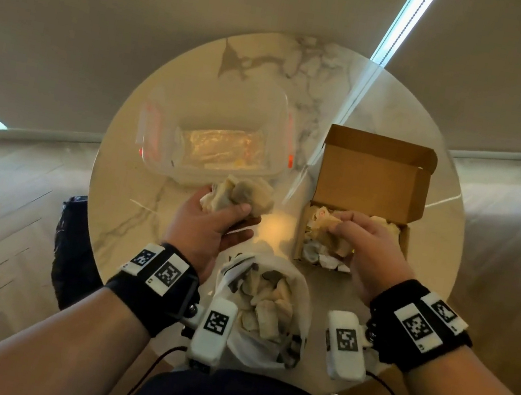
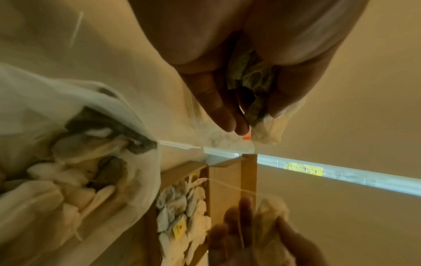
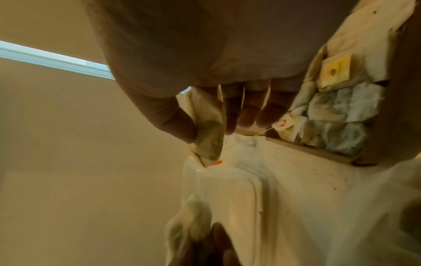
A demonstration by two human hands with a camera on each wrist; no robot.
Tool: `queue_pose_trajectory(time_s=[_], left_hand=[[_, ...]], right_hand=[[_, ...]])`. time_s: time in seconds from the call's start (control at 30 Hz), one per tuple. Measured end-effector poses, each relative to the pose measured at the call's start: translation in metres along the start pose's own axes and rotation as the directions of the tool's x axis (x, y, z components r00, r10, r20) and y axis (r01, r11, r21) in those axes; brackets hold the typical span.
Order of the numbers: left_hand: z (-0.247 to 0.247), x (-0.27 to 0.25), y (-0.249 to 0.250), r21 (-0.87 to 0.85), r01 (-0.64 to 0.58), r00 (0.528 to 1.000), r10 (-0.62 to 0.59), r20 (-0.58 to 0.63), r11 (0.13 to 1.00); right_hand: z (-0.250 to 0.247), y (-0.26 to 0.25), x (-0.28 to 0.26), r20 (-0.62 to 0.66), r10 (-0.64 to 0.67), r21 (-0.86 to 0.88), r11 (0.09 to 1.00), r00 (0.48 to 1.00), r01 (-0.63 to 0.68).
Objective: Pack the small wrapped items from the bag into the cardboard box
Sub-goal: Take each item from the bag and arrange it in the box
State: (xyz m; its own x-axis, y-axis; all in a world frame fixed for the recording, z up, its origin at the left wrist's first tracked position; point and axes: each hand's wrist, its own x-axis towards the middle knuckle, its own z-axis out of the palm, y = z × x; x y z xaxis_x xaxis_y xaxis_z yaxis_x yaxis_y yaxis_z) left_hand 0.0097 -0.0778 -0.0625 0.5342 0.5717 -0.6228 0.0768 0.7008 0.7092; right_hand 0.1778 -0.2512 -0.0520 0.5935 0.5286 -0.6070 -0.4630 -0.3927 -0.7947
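Left hand (image 1: 212, 223): curled round a bunch of wrapped items (image 1: 242, 194), raised above the bench (image 1: 133, 202) between the plastic container and the bag.
Right hand (image 1: 372, 248): over the cardboard box (image 1: 370, 178), thumb and forefinger pinching one wrapped item (image 3: 208, 129).
Cardboard box: lid up, right side of the bench, tray nearly full of wrapped items.
Bag (image 1: 267, 310): white, open, near edge of the bench between the wrists, many items inside.
Plastic container (image 1: 214, 133): clear, left of the box.

A round marble table (image 1: 154, 199) bears a clear plastic container (image 1: 214, 133), cardboard box (image 1: 373, 182) and white bag (image 1: 260, 347)
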Motion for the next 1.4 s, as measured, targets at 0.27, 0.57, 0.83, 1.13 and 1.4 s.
queue_pose_trajectory(time_s=[0.27, 0.57, 0.83, 1.13, 1.4], left_hand=[[0.051, -0.009, 0.006, -0.105, 0.013, 0.981, 0.008, 0.195, 0.994], [0.052, -0.003, -0.002, -0.084, -0.058, 0.997, 0.061, 0.037, 0.995], [0.057, -0.009, -0.003, -0.097, -0.07, 0.991, 0.08, 0.111, 0.993], [0.069, -0.003, -0.005, -0.092, -0.153, 0.987, 0.157, 0.044, 0.984], [0.053, 0.013, 0.004, -0.098, -0.181, 0.981, 0.173, -0.087, 0.979]], right_hand=[[0.017, -0.015, -0.012, 0.024, -0.168, 0.037, 0.985, 0.986, 0.167], [0.021, -0.012, -0.02, 0.037, -0.186, 0.029, 0.982, 0.982, 0.185], [0.019, -0.009, -0.017, 0.08, -0.215, 0.047, 0.976, 0.973, 0.211], [0.002, -0.001, -0.012, 0.205, -0.18, -0.06, 0.979, 0.962, 0.196], [-0.047, 0.018, -0.013, 0.321, -0.055, -0.373, 0.91, 0.945, 0.18]])
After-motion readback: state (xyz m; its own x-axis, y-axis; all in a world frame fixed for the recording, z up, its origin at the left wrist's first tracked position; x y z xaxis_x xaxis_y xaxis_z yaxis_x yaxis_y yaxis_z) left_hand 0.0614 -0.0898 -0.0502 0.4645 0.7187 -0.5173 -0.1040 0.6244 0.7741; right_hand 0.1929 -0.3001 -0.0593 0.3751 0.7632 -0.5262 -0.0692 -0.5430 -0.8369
